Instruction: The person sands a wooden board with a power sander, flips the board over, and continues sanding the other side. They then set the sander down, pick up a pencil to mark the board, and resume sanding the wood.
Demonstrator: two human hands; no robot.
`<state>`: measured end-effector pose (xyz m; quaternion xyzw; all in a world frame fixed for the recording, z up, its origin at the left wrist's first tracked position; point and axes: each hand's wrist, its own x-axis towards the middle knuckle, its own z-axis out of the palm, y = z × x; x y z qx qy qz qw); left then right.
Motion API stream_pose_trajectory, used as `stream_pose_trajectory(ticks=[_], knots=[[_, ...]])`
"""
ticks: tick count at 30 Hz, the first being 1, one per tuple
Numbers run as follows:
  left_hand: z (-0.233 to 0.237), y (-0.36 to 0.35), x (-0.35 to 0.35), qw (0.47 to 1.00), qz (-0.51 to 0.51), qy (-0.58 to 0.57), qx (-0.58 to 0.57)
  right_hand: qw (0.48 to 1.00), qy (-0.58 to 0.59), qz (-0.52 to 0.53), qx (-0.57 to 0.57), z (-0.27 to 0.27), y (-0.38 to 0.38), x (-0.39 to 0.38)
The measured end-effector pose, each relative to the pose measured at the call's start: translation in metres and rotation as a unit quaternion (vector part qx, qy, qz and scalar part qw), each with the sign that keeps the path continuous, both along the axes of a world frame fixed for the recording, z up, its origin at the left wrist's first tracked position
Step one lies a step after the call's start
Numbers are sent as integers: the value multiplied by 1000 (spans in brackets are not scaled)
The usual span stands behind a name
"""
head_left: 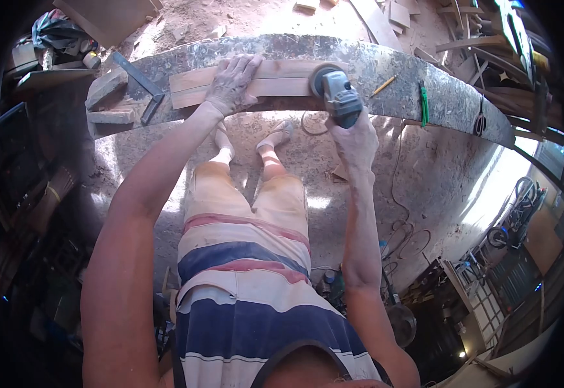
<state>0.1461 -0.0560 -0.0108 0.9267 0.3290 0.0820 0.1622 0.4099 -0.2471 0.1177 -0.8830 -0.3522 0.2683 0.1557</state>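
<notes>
My left hand (233, 83) is pressed across two slightly curved wooden pieces (282, 86) lying side by side on the bench, fingers over the far piece and thumb near the front edge. In my right hand (355, 139) is a grey-blue angle grinder (341, 100), gripped by its body. Its round disc (322, 79) rests at the right end of the wooden pieces; whether it spins cannot be made out. My right fingers are partly hidden behind the tool.
The worn bench (385, 61) carries a metal square (141, 83) and wood blocks (108, 90) at left. A pencil (384, 85), a green tool (424, 103) and dark scissors (480, 123) lie to the right. A cable (395, 174) trails over the floor. Wood scraps (398, 14) lie beyond.
</notes>
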Motion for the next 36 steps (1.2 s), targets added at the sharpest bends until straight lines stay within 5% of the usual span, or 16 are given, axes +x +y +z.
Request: stream_pose_trajectory(ticks=[3,12,22,32,36], knots=[[0,3,-2,1000,-3,10,8,999,-14,-34,-29,-3,-1,3],[-1,2,-1,1000,-8,13,3,993,-34,112,21,2,11,-33],[-2,2,-2,1000,-2,21,3,998,-52,-20,-34,0,-3,-12],[7,2,0,1000,-5,13,-8,988,-59,145,2,7,22,-47],[0,4,-2,1000,-8,-8,-2,997,-38,49,-44,16,18,-27]])
